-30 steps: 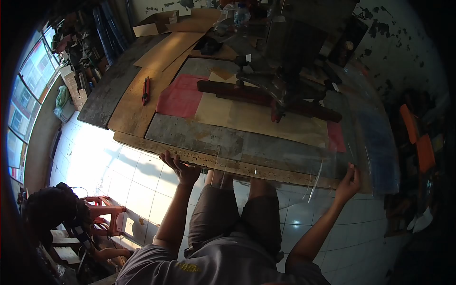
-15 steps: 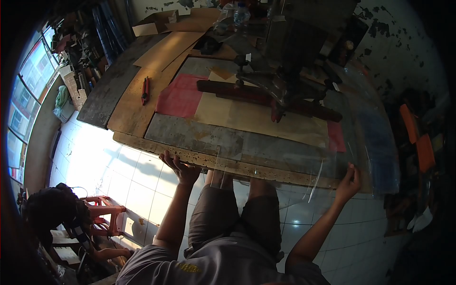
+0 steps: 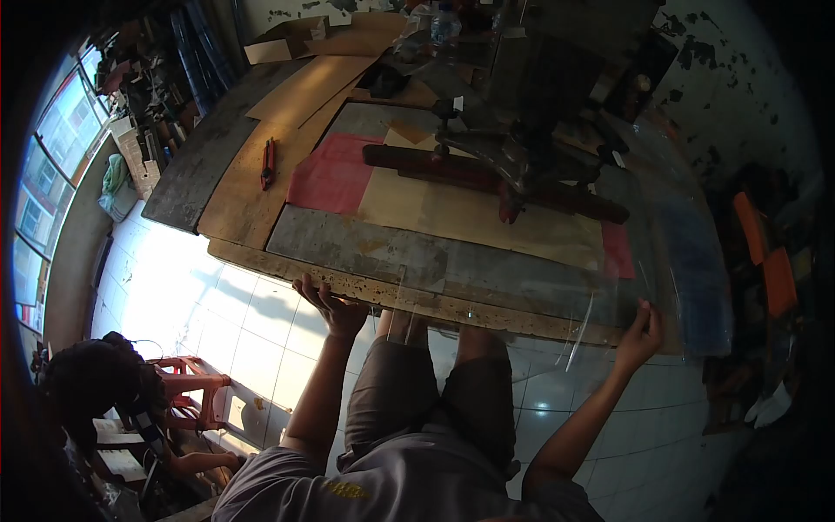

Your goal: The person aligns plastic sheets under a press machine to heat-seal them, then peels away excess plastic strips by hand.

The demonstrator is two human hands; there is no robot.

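Note:
My left hand [image 3: 335, 311] rests against the front edge of the workbench [image 3: 365, 291], with its fingers stretched out and apart. At the bench's right front corner, my right hand [image 3: 642, 335] has its fingers pinched together on the edge of a clear plastic sheet [image 3: 557, 326]. This sheet hangs over the front edge, and its outline is hard to make out. Beyond it, a tan sheet [image 3: 487, 226] and pink pieces [image 3: 330, 178] lie on the grey metal plate [image 3: 348, 239]. A dark red bar [image 3: 400, 161] of a machine sits over them.
A red cutter knife [image 3: 268, 163] lies on brown cardboard [image 3: 243, 191] at the left. Another stack of clear plastic [image 3: 696, 278] hangs at the right edge. A plastic bottle [image 3: 445, 26] stands at the back. Another person [image 3: 104, 391] is at lower left beside a red stool [image 3: 196, 387].

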